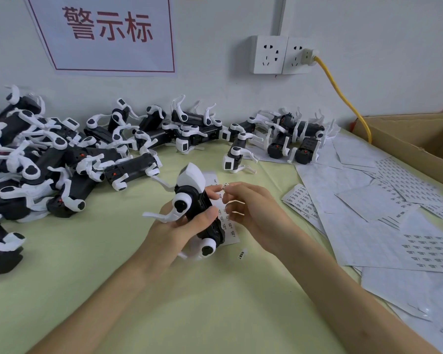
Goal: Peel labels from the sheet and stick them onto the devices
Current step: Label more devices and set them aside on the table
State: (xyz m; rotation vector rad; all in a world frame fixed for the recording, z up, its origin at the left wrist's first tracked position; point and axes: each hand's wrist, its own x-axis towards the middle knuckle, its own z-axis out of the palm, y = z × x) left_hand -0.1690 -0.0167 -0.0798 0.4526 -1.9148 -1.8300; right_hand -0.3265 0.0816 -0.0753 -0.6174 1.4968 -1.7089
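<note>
The strip of labels [232,232] at the centre lies largely behind the held device [198,200] and the left hand [174,226], and its print is too small to read. The tiny piece [225,187] pinched by the right hand [251,208] is too small to make out. The pile of devices [36,162] at 9 o'clock, the box [407,139] at 3 o'clock and the loose sheets [368,226] at 4 o'clock run off the edges, and the sign [108,34] at 11 o'clock is cut at the top.

Bright, even light fills the room from above. The heaped devices [62,159] throw only faint, soft shadows on the table [215,315]. The wide lens bows the edges; fine detail looks slightly smeared.
</note>
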